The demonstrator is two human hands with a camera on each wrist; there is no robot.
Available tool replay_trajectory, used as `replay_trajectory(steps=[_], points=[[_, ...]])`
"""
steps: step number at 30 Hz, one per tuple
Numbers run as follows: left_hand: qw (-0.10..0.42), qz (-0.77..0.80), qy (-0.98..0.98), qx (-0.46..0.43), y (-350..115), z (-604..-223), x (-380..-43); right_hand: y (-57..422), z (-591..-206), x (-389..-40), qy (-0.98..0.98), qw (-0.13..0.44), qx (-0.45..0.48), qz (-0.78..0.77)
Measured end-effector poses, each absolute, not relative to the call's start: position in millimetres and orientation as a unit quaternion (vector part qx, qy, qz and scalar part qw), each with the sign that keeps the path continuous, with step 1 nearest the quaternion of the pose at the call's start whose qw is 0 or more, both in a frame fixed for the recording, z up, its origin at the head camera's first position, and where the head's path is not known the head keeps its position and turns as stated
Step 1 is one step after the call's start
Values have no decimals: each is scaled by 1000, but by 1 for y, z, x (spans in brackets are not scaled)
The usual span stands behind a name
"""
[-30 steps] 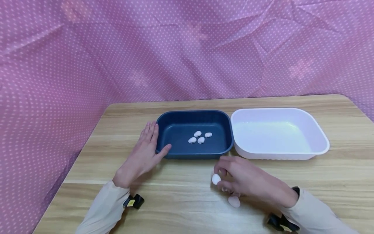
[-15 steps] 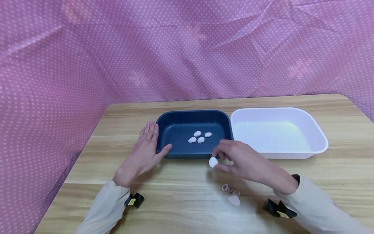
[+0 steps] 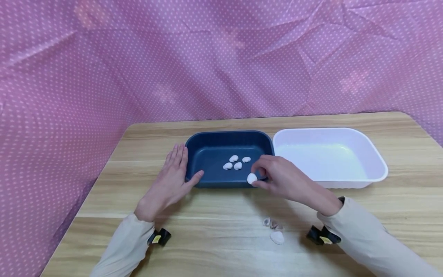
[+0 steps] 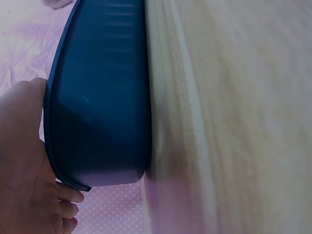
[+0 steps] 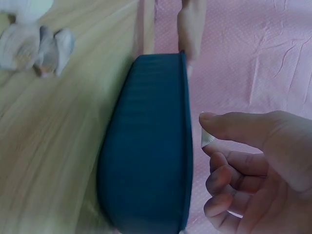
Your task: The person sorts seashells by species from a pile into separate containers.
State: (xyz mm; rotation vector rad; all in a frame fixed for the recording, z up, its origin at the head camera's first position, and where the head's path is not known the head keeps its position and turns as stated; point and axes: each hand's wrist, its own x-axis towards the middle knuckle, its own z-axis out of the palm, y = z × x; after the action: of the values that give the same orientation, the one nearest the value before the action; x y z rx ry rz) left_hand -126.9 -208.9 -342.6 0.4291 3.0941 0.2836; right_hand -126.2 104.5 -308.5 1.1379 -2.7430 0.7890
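My right hand (image 3: 282, 179) pinches a white ribbed seashell (image 3: 252, 178) between thumb and forefinger, over the near right rim of the dark blue basin (image 3: 221, 184). In the right wrist view the seashell (image 5: 206, 138) shows as a small pale piece between the fingertips, above the basin's rim. Several white seashells (image 3: 237, 166) lie grouped on the basin floor. At the basin's left end rests my left hand (image 3: 169, 182), its fingers straight along the side and its thumb at the near corner. The left wrist view shows this hand (image 4: 29, 161) against the rim.
A white basin (image 3: 332, 184) stands right beside the blue one. On the wooden table (image 3: 214, 238), nearer to me, lies a small group of shells, among them a larger white shell (image 3: 277, 237). A pink dotted cloth (image 3: 221, 57) hangs behind the table.
My right hand has carried the pinched seashell away from the shells on the table, forward and slightly left, up to the blue basin's rim. My left hand has stayed in place.
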Motion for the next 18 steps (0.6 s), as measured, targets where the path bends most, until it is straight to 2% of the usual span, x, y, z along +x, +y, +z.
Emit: replay_trajectory(steps=[8,18], points=[[4,96,985,140,-211,-344,-124,101,-315,-141,-902,50,342,260],[-3,89,985,147,-209,-345,-127,90,-313,-152,-923,43,308,227]])
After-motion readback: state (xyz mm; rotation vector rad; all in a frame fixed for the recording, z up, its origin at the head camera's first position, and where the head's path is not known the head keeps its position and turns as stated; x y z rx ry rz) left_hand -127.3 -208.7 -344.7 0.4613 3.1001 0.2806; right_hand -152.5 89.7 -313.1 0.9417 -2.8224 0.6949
